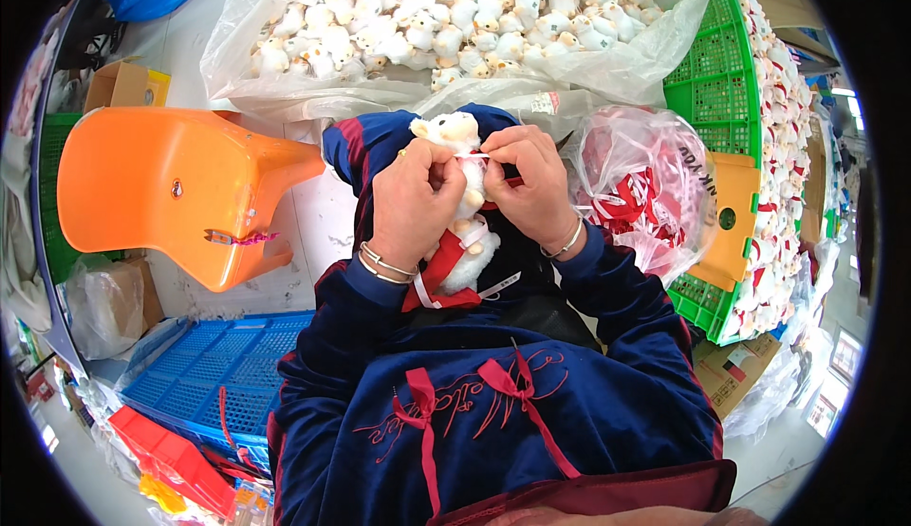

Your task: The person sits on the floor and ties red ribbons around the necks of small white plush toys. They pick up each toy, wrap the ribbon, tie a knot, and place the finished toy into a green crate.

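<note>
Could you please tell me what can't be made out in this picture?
In the head view:
- White ribbon, partly: hidden by the left hand and right hand.
- Plush pile, far side: cut off by the upper edge.
- Red pieces deep in the clear bag: blurred by its plastic.

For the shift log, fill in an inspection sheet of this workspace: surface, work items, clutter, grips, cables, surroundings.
Surface: the person's lap, in dark clothing.
Work items: white plush toy, head up; white ribbon at its neck; red cloth below.
Clutter: clear bag of red-and-white pieces at right; large plastic bag of white toys ahead.
Grips: right grip pinches the ribbon; left grip closed beside the neck, its hold hidden.
Cables: nothing seen.
Surroundings: orange chair and blue crate left; green crate right.
</note>
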Action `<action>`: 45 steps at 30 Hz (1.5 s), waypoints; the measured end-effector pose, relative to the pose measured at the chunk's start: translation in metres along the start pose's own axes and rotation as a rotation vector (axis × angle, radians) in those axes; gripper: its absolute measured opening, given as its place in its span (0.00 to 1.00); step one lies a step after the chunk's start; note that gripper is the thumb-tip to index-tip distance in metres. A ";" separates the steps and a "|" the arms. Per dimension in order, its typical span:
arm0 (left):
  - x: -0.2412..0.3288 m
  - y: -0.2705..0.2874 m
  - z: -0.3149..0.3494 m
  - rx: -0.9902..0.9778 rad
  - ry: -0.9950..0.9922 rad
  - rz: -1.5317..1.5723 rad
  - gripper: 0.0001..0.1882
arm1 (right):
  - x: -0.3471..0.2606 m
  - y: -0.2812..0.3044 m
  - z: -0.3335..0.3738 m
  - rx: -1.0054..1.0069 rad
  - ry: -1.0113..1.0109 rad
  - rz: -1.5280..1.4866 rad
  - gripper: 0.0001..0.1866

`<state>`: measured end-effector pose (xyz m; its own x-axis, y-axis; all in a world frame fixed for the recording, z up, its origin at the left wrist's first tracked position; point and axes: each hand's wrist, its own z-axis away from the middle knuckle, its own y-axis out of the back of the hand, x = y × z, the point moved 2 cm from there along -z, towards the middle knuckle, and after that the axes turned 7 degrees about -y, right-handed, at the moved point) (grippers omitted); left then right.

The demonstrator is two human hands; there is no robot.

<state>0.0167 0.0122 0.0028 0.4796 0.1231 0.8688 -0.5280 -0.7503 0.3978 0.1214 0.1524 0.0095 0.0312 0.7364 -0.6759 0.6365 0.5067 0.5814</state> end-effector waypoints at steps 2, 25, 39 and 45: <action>0.000 0.003 -0.001 -0.014 0.066 0.040 0.05 | 0.001 -0.004 0.002 0.016 -0.021 -0.046 0.10; 0.003 0.004 -0.002 -0.011 0.011 0.050 0.05 | 0.002 0.001 -0.003 -0.163 -0.218 -0.209 0.06; 0.013 0.009 -0.007 -0.128 0.069 -0.066 0.06 | 0.002 0.001 -0.005 -0.204 -0.166 -0.233 0.07; 0.001 0.001 0.002 0.049 0.073 0.222 0.09 | 0.002 0.003 -0.006 -0.185 -0.161 -0.207 0.07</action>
<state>0.0178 0.0102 0.0031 0.3027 -0.0036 0.9531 -0.5795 -0.7946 0.1811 0.1189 0.1580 0.0120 0.0467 0.5360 -0.8429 0.4914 0.7224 0.4866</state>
